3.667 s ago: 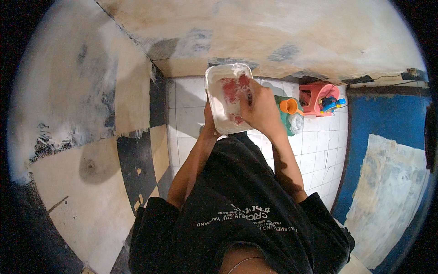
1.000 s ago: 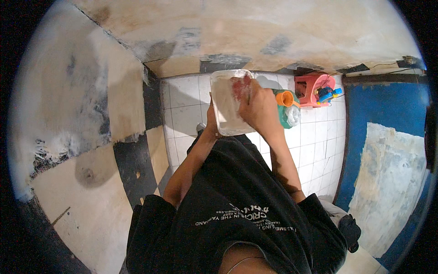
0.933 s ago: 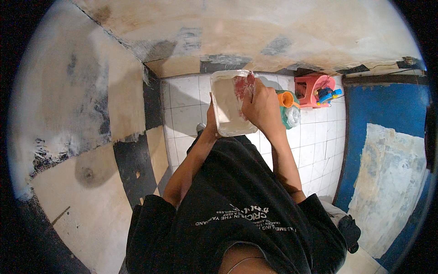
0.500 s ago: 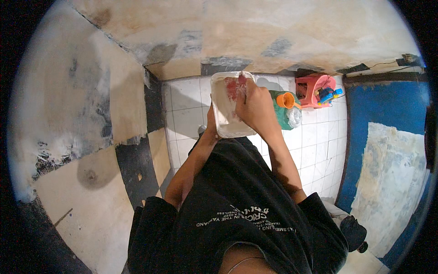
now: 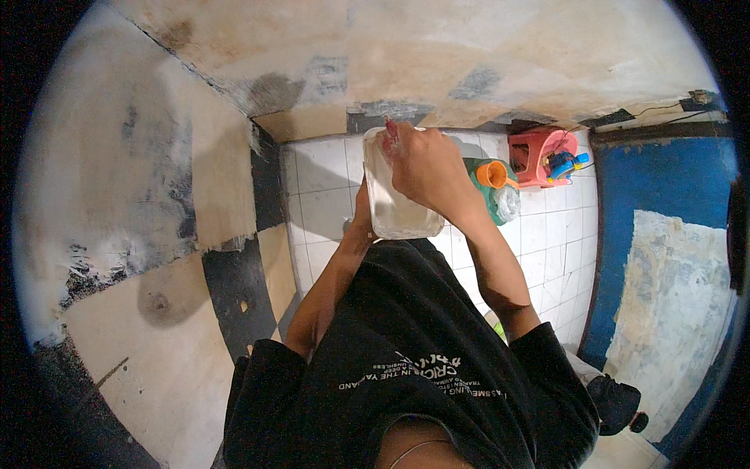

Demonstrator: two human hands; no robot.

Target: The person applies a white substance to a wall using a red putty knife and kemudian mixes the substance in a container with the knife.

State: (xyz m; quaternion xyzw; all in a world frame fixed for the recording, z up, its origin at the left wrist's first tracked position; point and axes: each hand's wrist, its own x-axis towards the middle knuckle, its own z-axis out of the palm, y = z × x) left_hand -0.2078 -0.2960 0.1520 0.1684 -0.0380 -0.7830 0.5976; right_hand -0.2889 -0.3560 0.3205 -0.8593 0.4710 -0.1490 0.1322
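Head view shows the left hand (image 5: 362, 213) grasping the tray (image 5: 408, 233) along its left edge, fingers mostly hidden, while the right hand (image 5: 434, 170) clasps a red scraper (image 5: 390, 142) near the far-left corner.

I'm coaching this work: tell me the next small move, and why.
Probably draw the white-smeared red flat tool bodyward across the white rectangular plastic-looking tray: the right grip holds it near the far left corner, whitish paste coats the inside, and the left grip supports the tray's left side.
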